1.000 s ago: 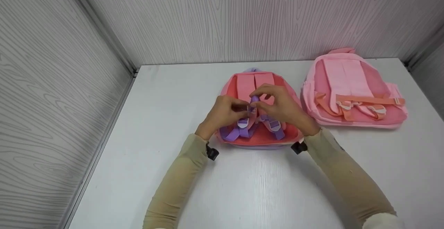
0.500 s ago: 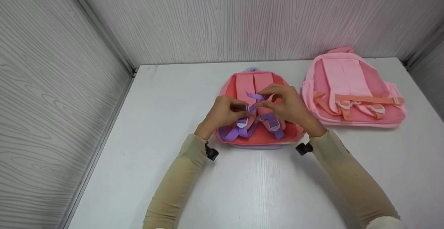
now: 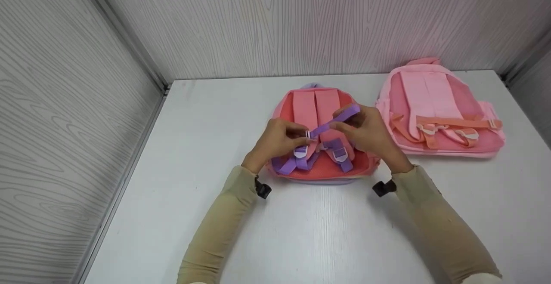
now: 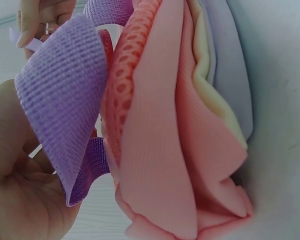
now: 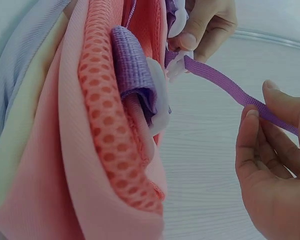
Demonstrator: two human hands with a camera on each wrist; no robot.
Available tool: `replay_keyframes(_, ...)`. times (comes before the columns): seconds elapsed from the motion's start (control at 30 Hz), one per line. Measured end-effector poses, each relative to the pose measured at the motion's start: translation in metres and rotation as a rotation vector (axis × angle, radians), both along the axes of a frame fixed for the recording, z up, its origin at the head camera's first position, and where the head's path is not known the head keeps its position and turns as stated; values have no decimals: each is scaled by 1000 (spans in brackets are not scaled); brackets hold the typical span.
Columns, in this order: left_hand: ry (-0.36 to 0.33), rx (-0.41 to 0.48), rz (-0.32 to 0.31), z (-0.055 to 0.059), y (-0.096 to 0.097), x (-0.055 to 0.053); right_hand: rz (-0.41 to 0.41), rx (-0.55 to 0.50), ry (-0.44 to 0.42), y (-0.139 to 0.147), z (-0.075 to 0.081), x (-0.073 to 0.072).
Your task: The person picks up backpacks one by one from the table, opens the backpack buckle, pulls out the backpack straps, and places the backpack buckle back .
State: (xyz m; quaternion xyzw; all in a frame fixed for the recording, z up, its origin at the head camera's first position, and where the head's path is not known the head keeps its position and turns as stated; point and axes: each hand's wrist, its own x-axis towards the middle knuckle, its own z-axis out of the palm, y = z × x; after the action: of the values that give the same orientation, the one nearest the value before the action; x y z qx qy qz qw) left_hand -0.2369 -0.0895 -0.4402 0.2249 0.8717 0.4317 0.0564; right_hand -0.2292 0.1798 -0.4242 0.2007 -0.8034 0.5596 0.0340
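Observation:
A coral-pink backpack (image 3: 286,109) lies on the table with its shoulder straps facing up. Above its middle, my left hand (image 3: 277,140) pinches a small white plastic buckle (image 5: 179,65) between thumb and fingers. A purple webbing strap (image 5: 217,79) runs out of this buckle to the right. My right hand (image 3: 370,131) pinches that strap between thumb and forefinger, and its end sticks up past the fingers. Lower on the bag, two white adjuster buckles (image 3: 340,154) hold more purple webbing. In the left wrist view a purple webbing loop (image 4: 65,95) hangs in front of my left palm.
A second, lighter pink backpack (image 3: 430,90) with orange webbing lies to the right, close beside the first. White wood-grain panels (image 3: 275,26) stand behind and at both sides of the white table (image 3: 206,125).
My right hand has moved right, drawing the purple strap out from the buckle into a longer, straighter length. The left hand stays in place with the buckle.

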Motion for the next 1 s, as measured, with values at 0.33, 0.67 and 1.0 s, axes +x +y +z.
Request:
replay_keyframes(0.33, -3, 10, 9, 1, 0, 0, -16, -116, -81, 20, -9, 2)
replay_keyframes(0.67, 6, 6, 4, 1, 0, 1, -111, -183, -166, 32, -11, 7)
replay_keyframes(1.0, 84, 3, -5, 1, 0, 0, -109, -225, -239, 41, -12, 11)
